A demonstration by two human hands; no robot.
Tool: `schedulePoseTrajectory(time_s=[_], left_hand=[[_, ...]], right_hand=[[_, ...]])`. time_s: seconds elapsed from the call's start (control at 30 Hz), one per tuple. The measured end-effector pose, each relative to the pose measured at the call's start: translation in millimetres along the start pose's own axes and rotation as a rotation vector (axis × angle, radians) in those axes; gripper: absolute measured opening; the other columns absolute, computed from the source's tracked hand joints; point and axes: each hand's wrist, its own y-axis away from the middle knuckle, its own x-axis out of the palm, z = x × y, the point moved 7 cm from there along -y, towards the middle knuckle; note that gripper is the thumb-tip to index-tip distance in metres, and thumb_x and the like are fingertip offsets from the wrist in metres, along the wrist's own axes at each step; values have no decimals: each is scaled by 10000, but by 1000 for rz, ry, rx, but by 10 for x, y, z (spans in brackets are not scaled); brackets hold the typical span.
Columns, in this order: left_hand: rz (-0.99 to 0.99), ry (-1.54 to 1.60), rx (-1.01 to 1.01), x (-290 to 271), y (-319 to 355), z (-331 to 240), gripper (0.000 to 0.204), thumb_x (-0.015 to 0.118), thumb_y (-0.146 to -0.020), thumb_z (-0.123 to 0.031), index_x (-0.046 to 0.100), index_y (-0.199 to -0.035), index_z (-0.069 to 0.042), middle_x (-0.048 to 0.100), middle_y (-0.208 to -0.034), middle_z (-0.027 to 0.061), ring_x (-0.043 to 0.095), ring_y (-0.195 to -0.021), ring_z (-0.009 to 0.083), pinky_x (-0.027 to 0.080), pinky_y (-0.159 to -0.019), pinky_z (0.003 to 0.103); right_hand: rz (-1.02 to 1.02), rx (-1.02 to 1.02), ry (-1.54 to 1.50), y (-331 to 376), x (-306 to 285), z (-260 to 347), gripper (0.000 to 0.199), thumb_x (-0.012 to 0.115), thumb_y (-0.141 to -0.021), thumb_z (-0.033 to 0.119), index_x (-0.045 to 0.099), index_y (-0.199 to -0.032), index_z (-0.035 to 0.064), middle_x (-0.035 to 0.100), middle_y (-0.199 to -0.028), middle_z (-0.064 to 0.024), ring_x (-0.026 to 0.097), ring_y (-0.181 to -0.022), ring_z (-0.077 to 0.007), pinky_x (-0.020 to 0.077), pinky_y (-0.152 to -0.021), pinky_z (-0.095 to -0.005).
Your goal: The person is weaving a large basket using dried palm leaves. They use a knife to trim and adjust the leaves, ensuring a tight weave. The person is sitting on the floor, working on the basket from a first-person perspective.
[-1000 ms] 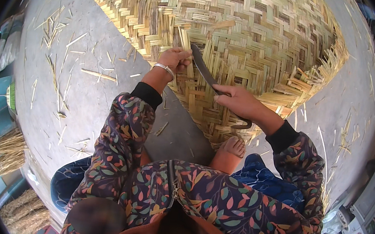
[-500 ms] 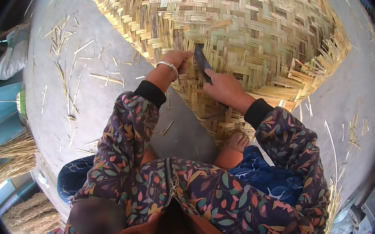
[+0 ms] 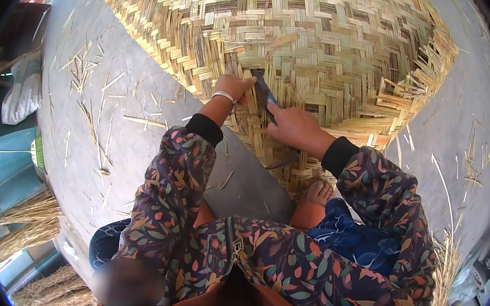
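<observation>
My right hand (image 3: 294,127) is clamped on the knife (image 3: 264,96), blade angling up-left across the woven bamboo mat (image 3: 326,43). My left hand (image 3: 234,86) presses the mat's strips just left of the blade tip, nearer to it.

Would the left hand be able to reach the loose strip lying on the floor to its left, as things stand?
Probably yes. The left hand rests on the woven mat, and the loose strip lies on bare concrete floor beside that forearm, with nothing between them.
</observation>
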Motion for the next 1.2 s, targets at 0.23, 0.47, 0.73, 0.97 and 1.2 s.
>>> schedulePoseTrajectory(time_s=[0.23,0.47,0.73,0.97,1.2], left_hand=[[-199,-549,269,-100,309,-208,550,718,-770,-572,641,-710,-31,631,-618,113,629,-539,244,507,-569,384],[-327,-586,263,-52,326,-124,579,637,-771,-669,622,-776,-90,667,-702,131,653,-700,346,497,-642,451],[-409,-604,370,54,398,-78,467,618,-845,-563,563,-811,-100,659,-731,130,649,-689,337,494,-611,440],[-431,-31,596,-36,469,-235,377,674,-872,-319,619,-1098,-23,688,-912,146,670,-703,283,521,-647,383],[197,407,95,375,286,-356,489,708,-877,-237,543,-1241,45,649,-804,66,625,-591,122,500,-492,255]], right_hand=[[-5,-35,61,14,-36,60,341,545,-819,247,562,-1063,9,667,-760,-194,664,-734,-394,525,-643,-503],[93,-1,160,275,-121,53,385,546,-812,252,538,-1151,69,656,-731,-188,644,-674,-392,491,-599,-524],[194,101,-40,1178,-440,-129,611,575,-841,326,406,-1387,111,650,-786,-226,645,-739,-404,495,-659,-482],[-169,124,-259,1398,-844,-108,748,597,-873,304,227,-1506,153,653,-787,-215,644,-730,-407,506,-671,-450],[-125,86,-631,1410,-677,-161,699,631,-859,236,330,-1473,95,654,-1040,-181,652,-882,-212,485,-814,-314]])
